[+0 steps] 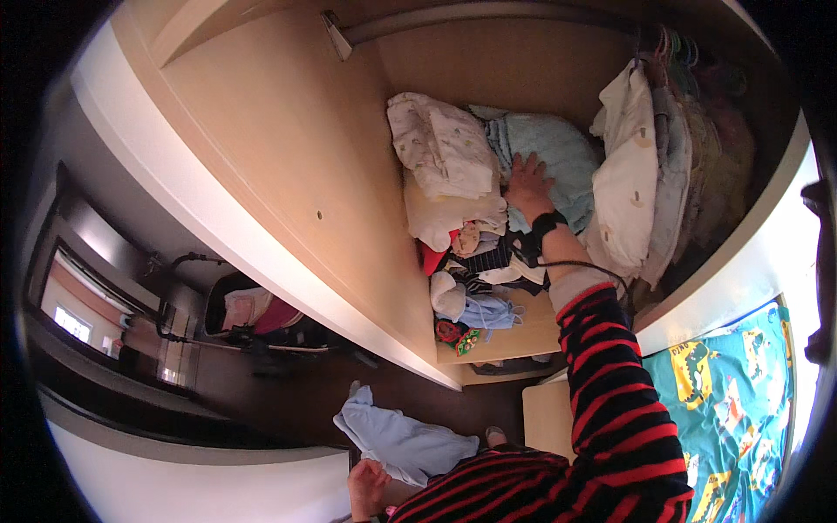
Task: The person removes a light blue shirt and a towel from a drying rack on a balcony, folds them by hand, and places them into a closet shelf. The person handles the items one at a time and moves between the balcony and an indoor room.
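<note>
My right hand (529, 184) lies with spread fingers on a folded light blue fleecy blanket (552, 147) inside a wooden wardrobe. A dark strap with a cable circles that wrist. Left of the hand rises a stack of folded cloth, with a white printed cloth (444, 144) over a cream one (438, 209). Small folded clothes (487, 255) are heaped in front, partly behind my forearm. At the bottom, my left hand (369, 484) has curled fingers beside a light blue cloth (412, 431); whether it grips anything is hidden.
White padded clothes (631, 163) hang on the right below a metal rail (458, 19). The wardrobe's side panel (294, 176) stands left. A blue drawstring garment (487, 310) lies near the shelf's front edge. Dinosaur-print bedding (726, 405) is at lower right, a stroller (245, 307) at left.
</note>
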`<state>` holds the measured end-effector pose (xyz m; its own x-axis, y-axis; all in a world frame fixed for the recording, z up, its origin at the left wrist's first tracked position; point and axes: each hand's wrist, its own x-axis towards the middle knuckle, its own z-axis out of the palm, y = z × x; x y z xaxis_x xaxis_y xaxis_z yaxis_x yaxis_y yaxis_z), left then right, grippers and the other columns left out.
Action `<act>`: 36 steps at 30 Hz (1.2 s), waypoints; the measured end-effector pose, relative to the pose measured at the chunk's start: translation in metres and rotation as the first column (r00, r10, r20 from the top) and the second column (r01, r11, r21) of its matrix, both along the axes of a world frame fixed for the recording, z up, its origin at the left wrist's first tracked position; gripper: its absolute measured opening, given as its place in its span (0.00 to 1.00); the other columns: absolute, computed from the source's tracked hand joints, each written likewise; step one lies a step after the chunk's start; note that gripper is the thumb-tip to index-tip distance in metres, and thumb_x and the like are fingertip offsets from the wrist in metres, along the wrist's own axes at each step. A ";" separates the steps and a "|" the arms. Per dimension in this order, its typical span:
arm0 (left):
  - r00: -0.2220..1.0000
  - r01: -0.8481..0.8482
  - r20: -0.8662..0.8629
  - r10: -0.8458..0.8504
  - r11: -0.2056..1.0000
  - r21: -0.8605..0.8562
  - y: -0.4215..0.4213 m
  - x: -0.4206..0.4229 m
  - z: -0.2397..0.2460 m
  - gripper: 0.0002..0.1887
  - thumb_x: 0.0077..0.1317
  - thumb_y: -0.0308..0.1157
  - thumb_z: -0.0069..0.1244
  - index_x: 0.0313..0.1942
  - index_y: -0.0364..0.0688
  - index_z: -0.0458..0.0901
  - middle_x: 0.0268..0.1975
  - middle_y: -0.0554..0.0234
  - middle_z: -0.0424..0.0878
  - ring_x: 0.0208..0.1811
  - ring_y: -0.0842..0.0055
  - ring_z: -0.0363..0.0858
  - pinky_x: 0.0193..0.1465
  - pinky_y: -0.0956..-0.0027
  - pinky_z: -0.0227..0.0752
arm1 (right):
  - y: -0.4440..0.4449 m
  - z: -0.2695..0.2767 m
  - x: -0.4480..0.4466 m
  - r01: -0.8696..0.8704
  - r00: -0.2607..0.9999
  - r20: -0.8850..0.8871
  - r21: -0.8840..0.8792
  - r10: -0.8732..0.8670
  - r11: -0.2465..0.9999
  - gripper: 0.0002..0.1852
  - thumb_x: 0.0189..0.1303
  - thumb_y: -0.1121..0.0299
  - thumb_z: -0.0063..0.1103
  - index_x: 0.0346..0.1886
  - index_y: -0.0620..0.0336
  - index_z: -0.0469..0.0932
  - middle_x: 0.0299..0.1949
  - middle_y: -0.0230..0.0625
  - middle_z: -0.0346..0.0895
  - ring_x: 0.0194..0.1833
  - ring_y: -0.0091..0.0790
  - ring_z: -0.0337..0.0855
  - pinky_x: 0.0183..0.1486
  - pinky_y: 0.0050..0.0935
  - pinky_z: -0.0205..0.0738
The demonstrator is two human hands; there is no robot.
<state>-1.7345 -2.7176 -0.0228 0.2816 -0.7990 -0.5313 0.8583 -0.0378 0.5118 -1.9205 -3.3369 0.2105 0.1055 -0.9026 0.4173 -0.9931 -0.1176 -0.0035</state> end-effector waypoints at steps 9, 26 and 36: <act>0.834 -0.166 0.543 0.098 0.983 0.078 -0.004 0.011 0.050 0.09 0.66 0.34 0.41 0.27 0.42 0.71 0.24 0.67 0.71 0.24 0.77 0.68 0.30 0.71 0.66 | -0.028 0.009 -0.054 -0.201 0.972 -0.060 0.286 0.227 0.937 0.40 0.55 0.55 0.59 0.70 0.46 0.54 0.73 0.37 0.44 0.72 0.42 0.47 0.67 0.58 0.47; 0.948 -0.264 0.037 0.315 0.848 -0.459 0.004 0.151 0.106 0.14 0.63 0.42 0.43 0.32 0.38 0.73 0.35 0.59 0.72 0.20 0.79 0.61 0.34 0.69 0.62 | 0.421 -0.134 0.181 -0.831 0.230 0.812 0.451 0.537 -0.326 0.38 0.47 0.63 0.69 0.61 0.65 0.64 0.52 0.47 0.74 0.49 0.39 0.77 0.52 0.33 0.71; 0.937 -0.240 0.030 0.347 0.706 -0.666 0.015 0.275 0.135 0.13 0.65 0.39 0.41 0.33 0.37 0.72 0.40 0.56 0.70 0.27 0.73 0.69 0.43 0.63 0.65 | 0.500 -0.167 0.346 -0.933 0.208 0.484 0.360 0.850 0.024 0.48 0.44 0.66 0.66 0.68 0.62 0.47 0.44 0.52 0.71 0.44 0.52 0.77 0.44 0.41 0.76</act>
